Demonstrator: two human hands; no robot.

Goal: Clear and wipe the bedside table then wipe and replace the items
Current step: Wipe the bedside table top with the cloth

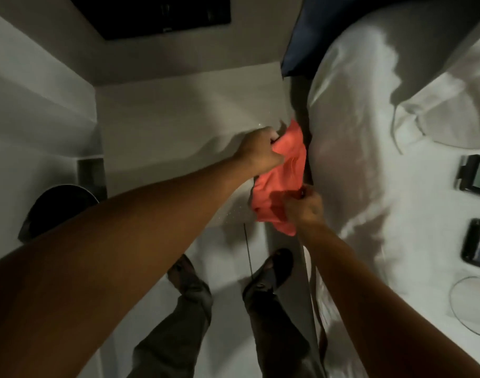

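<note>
An orange-red cloth [284,175] hangs between both of my hands, above the right edge of the white bedside table [179,118]. My left hand [260,151] grips the cloth's upper edge. My right hand [305,205] pinches its lower part. The table top shows a few small droplets or specks near the cloth. On the white bed [369,186] to the right lie two dark devices [476,177] [479,242] and a clear round glass item [473,304], set apart from the table.
A dark gap runs between the table and the bed. A black round bin [61,205] stands on the floor at the left. A dark screen [157,15] hangs on the wall above. A pillow [451,110] lies at the bed's top right. My feet in sandals stand below.
</note>
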